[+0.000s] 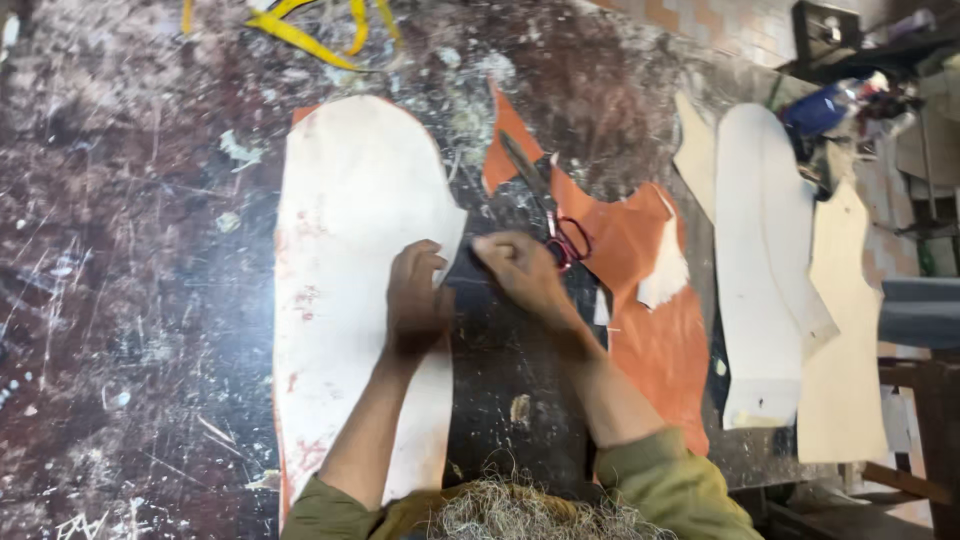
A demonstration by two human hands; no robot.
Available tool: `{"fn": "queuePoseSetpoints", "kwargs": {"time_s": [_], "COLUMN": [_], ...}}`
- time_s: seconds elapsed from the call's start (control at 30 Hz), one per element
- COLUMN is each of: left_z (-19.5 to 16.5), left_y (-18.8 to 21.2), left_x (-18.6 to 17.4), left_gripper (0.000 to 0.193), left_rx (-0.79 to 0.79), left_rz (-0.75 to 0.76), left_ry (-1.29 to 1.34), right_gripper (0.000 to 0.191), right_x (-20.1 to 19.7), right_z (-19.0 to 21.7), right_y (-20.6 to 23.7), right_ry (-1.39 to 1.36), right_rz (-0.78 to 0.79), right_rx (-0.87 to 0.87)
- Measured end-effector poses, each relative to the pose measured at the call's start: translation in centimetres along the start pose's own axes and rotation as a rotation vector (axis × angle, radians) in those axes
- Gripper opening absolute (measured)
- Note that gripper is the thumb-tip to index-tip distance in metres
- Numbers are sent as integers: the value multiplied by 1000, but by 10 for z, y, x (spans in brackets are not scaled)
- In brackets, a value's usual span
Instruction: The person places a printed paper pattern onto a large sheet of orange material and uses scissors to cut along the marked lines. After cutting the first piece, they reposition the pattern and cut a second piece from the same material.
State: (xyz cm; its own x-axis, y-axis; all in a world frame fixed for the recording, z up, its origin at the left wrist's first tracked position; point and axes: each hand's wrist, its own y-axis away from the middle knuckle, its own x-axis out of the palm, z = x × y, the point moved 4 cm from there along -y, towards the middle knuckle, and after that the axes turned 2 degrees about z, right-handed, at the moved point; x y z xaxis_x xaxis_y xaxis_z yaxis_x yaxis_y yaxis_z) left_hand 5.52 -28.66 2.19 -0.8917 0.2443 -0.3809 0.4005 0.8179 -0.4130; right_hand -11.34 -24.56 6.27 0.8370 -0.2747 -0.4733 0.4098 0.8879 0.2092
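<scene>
The setting is a cutting workshop for leather or fabric. The dark worktable [120,300] is heavily scratched and littered with offcuts. White paper patterns [350,250] lie at centre and right over orange sheet material [650,330]. Scissors with red handles [548,215] rest at upper centre, a yellow measuring tape [300,30] along the top edge, and cluttered shelving [880,90] at upper right.

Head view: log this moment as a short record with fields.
surface: dark, scratched worktable
left hand: left hand pressing flat on a white paper pattern lying over orange material
right hand: right hand at the pattern's right edge; whether it holds anything cannot be told
scissors: red-handled scissors lying on an orange leather piece
right side: more white pattern pieces
top edge: yellow tape
</scene>
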Motion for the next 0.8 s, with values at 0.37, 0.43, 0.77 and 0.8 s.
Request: {"fn": "queuePoseSetpoints", "kwargs": {"time_s": [0.37, 0.43, 0.77, 0.8], "left_z": [-41, -29, -52, -56], "left_y": [137, 194, 220, 219], "left_x": [-126, -161, -149, -155], "left_gripper": [64, 89, 47, 48], "left_rx": [-733, -1149, -855, -942], "left_rz": [243, 352, 177, 212], "left_ry": [-964, -997, -821, -813], "right_gripper": [50, 49, 47, 43], "right_x": [-12, -25, -17, -15], "right_z": [53, 48, 39, 26], "right_y": [7, 15, 23, 25], "right_ry": [287, 238, 312, 150], "right_rz": [-132, -186, -273, -177], "right_rx": [27, 7, -287, -113]}}
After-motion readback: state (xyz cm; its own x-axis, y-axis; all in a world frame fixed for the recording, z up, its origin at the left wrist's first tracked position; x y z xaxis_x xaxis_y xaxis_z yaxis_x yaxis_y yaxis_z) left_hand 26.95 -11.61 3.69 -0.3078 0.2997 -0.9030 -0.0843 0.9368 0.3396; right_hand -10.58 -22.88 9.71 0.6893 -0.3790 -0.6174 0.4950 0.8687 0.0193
